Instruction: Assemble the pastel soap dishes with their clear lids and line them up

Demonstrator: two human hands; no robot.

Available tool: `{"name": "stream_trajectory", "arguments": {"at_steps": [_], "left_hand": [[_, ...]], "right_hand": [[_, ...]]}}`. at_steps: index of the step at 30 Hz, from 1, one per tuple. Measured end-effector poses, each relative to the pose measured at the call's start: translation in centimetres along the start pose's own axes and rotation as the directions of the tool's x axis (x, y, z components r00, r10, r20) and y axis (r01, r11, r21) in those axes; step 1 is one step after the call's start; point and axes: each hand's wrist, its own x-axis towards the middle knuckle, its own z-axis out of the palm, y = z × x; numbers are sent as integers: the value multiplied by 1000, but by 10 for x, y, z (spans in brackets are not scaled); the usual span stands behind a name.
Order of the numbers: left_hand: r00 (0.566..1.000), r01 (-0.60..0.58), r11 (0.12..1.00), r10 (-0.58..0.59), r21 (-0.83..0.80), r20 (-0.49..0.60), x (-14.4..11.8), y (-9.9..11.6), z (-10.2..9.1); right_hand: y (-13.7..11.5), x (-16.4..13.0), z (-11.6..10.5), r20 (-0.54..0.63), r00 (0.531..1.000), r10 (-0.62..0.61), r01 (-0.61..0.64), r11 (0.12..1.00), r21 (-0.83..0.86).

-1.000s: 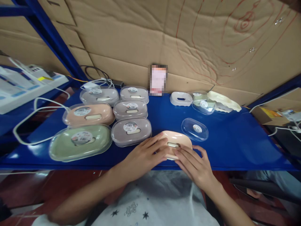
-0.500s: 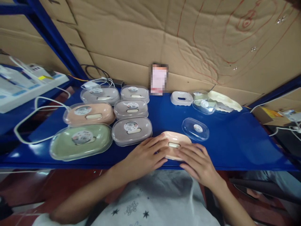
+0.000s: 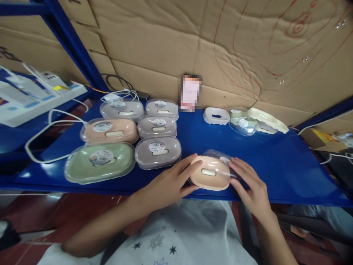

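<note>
Clear oval plastic lid (image 3: 214, 153) behind a slotted peach oval plastic dish (image 3: 211, 181).
The left hand (image 3: 174, 179) cups the dish's left end; the right hand (image 3: 249, 181) pinches the lid at the dish's far right (apparently the lidding step, calling for matched rims). The blue desk's (image 3: 284, 169) near edge runs just in front of the dish; room opens to its right, a lidded grey oval plastic box (image 3: 157, 158) limits its left.

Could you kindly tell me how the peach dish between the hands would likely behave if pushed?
The peach dish is probably stiff, since its rim shows an even curve with the left hand against it. Its glossy surface may be slightly slippery. Being low and broad, it would likely slide on the blue table rather than roll.
</note>
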Motion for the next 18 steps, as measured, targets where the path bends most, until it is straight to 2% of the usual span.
{"name": "stream_trajectory", "arguments": {"at_steps": [3,5,15,18], "left_hand": [[1000,15,998,-16,-57,-9,0,-2,2],[1000,19,997,-19,-72,-10,0,-2,2],[998,48,998,-47,-27,45,0,-3,3],[998,53,998,-52,-21,29,1,-3,3]], "right_hand": [[-24,-7,12,-1,990,-143,143,989,-35],[-30,-10,19,-1,981,-195,194,978,-78],[-23,-13,24,50,956,-288,291,927,-238],[-24,-12,25,54,953,-298,302,926,-227]]}}
